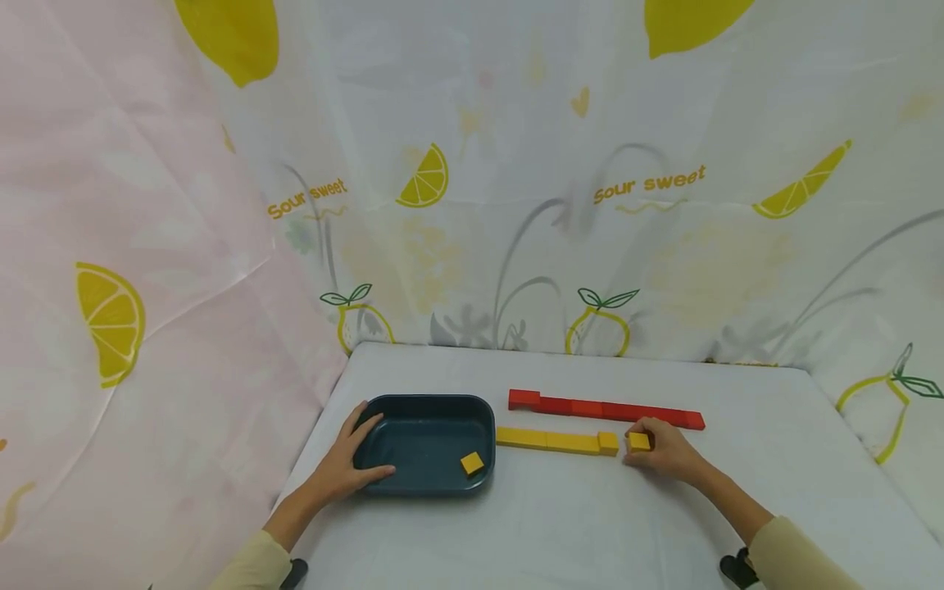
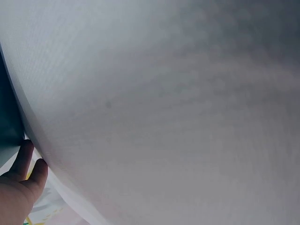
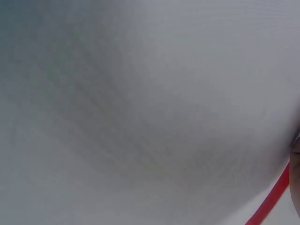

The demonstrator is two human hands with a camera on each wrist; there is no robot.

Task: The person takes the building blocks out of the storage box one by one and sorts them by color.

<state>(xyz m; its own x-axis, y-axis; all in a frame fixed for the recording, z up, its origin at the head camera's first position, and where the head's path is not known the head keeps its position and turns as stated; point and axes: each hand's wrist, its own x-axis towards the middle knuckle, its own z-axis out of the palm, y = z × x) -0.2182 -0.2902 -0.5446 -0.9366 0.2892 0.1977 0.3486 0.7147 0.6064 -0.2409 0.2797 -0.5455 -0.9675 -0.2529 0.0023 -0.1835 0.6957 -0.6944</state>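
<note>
A dark teal tray (image 1: 413, 447) stands at the left of the white table, with a yellow cube (image 1: 472, 464) inside near its right front corner. My left hand (image 1: 342, 459) holds the tray's left end, thumb over the front rim and fingers at the back left. With thumb and index finger, my right hand (image 1: 667, 451) pinches another yellow cube (image 1: 638, 442), just off the right end of a yellow row of blocks (image 1: 553, 441). Behind that runs a longer red row of blocks (image 1: 612, 410). In the right wrist view only a sliver of the hand shows, beside a red strip (image 3: 272, 199).
The yellow row begins right at the tray's right wall. White cloth covers the table (image 1: 575, 533). Lemon-printed fabric (image 1: 479, 246) hangs upright along the table's back edge and on the left.
</note>
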